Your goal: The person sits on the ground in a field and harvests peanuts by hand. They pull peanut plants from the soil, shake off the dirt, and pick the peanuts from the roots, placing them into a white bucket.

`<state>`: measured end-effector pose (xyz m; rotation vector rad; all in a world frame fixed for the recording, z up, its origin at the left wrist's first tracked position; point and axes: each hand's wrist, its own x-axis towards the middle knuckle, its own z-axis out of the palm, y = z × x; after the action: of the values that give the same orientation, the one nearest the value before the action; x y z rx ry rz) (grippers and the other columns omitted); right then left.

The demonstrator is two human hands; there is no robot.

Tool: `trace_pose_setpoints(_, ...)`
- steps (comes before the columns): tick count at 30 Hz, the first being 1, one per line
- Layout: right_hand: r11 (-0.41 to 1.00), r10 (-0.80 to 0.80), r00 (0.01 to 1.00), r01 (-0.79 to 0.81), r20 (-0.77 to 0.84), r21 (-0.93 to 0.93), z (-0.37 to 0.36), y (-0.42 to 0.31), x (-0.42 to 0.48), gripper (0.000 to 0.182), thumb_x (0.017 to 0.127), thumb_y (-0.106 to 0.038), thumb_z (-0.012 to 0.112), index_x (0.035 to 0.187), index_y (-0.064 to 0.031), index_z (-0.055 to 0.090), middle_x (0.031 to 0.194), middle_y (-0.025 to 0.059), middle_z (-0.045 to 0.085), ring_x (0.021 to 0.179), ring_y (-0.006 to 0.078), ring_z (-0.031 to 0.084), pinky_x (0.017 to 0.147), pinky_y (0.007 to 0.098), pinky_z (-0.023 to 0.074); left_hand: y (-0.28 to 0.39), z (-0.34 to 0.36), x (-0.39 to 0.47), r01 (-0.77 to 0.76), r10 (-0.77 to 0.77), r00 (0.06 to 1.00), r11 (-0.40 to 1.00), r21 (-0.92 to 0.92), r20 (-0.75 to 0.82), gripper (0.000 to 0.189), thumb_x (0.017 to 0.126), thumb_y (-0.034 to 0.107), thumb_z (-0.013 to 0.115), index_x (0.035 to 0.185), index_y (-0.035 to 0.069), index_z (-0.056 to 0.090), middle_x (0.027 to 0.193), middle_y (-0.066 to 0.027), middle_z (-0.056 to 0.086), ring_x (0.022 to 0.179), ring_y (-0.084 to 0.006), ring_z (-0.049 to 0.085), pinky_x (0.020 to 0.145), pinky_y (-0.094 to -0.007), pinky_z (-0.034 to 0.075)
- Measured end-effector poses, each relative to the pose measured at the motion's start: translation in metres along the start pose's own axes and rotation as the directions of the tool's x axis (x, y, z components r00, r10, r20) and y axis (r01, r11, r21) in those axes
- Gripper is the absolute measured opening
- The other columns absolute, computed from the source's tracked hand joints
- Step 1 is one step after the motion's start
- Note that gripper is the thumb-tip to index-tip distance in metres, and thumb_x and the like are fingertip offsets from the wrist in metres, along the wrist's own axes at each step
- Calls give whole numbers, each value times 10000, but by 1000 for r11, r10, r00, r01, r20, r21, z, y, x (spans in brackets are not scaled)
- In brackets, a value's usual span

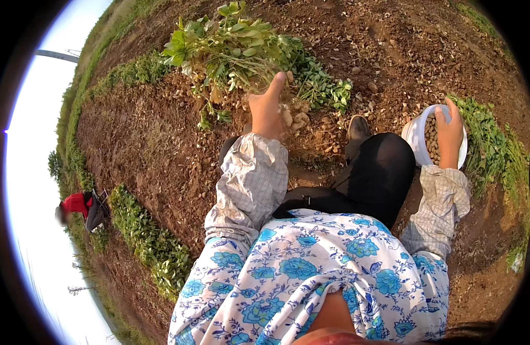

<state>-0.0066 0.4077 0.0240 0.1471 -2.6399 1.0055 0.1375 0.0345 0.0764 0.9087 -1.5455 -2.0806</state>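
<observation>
My left hand [267,108] is at the root end of a bunch of uprooted peanut plants [235,56], thumb raised; the bunch hides its fingers, so its grip is unclear. Peanut pods [297,118] hang by the roots just right of that hand. Over on the right, my right hand [449,133] reaches into the mouth of a white plastic bucket [413,134], its fingers spread above the peanuts [432,138] inside. Whether it touches any pods cannot be told.
More pulled plants [485,142] lie beside the bucket. A leafy row [148,241] runs across the brown soil [131,129] at left. Farther off, a person in red [81,207] is bent over or seated. My shoe [358,127] rests between the plants and the bucket.
</observation>
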Motion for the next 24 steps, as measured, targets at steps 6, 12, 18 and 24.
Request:
trace_pose_setpoints(6,765,-497,751,143,435,628,52,-173,-77,298,910,-268,652,1054,-7,644,923,129,679,830,246,670,730,333,524,-22,10,5,-186,186,982,983,0,-23,762,774,317,810,1303,-78,429,1317,-170,503,1207,-250,490,1053,-391,349)
trace_pose_setpoints(12,812,-562,670,338,484,475,98,-205,-98,318,851,-283,679,948,4,584,890,147,642,875,355,632,739,444,510,-23,14,4,-215,222,974,970,114,-51,727,744,260,825,1250,-91,438,1197,-180,571,1070,-236,568,933,-356,453)
trace_pose_setpoints(18,830,-547,696,381,464,407,105,-206,-104,309,790,-259,688,886,4,558,893,170,644,844,359,644,718,453,520,-18,21,-10,-231,247,967,955,183,-69,819,711,254,853,1253,-161,399,1187,-230,565,1095,-267,556,943,-351,445)
trace_pose_setpoints(24,774,-557,537,59,634,630,86,-206,-102,272,797,-219,697,884,3,567,781,108,643,689,221,640,648,340,507,-33,14,5,-274,331,931,911,307,-152,813,706,221,859,1269,-154,408,1196,-206,576,1064,-253,560,956,-339,427)
